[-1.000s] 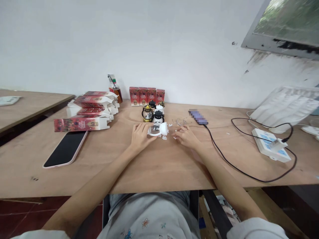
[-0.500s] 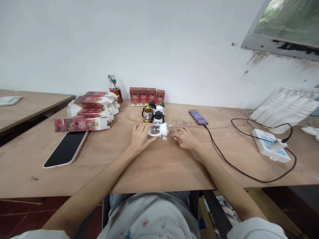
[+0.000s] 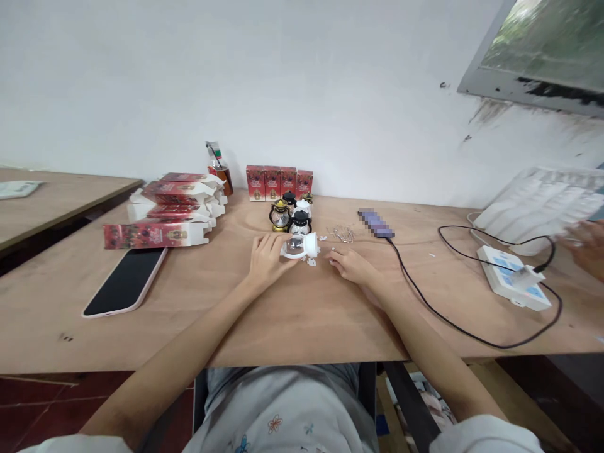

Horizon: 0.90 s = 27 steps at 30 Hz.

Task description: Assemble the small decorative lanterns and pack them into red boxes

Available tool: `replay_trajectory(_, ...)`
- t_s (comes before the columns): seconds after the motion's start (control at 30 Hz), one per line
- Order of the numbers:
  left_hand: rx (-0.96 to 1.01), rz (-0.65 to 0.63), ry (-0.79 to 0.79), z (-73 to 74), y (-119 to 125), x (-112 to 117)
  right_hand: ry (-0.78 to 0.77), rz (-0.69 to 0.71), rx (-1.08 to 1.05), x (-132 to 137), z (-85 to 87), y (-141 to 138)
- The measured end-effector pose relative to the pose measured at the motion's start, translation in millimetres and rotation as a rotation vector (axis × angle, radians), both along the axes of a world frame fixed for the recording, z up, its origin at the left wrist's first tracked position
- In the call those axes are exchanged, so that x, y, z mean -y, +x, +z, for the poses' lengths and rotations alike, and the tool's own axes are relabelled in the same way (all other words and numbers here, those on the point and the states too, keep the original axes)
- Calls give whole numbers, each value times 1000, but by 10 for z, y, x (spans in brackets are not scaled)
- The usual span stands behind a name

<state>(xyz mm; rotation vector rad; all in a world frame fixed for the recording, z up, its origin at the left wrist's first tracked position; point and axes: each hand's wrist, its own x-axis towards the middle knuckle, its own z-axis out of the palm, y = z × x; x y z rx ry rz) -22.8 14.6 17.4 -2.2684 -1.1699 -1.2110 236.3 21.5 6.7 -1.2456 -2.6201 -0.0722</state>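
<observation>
So, white lantern on its side, mid-frame; left hand gripping its left end, thumb against fingers. Right hand just right of centre, fingers bunched (can't tell if pinching anything). Probably light, stiff, slippery; clear middle maybe fragile, white ends safer hold.

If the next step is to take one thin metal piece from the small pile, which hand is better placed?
Probably the right hand: it is nearer the metal pieces, while the left hand holds the white lantern. Whether the right hand pinches something is unclear.
</observation>
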Motion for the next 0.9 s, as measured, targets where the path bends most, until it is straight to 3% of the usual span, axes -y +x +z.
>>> replay_trajectory(0.47, -1, -31, -4, -9, -3, -7, 139, -93, 32, -32, -117, -79)
replay_trajectory(0.67, 2, -91, -9, -13, -1, 13, 213, -105, -262, -38, -148, -56)
replay_trajectory(0.9, 94, -251, -152, -34, 14, 29, 352, -46, -566, 77, -105, -182)
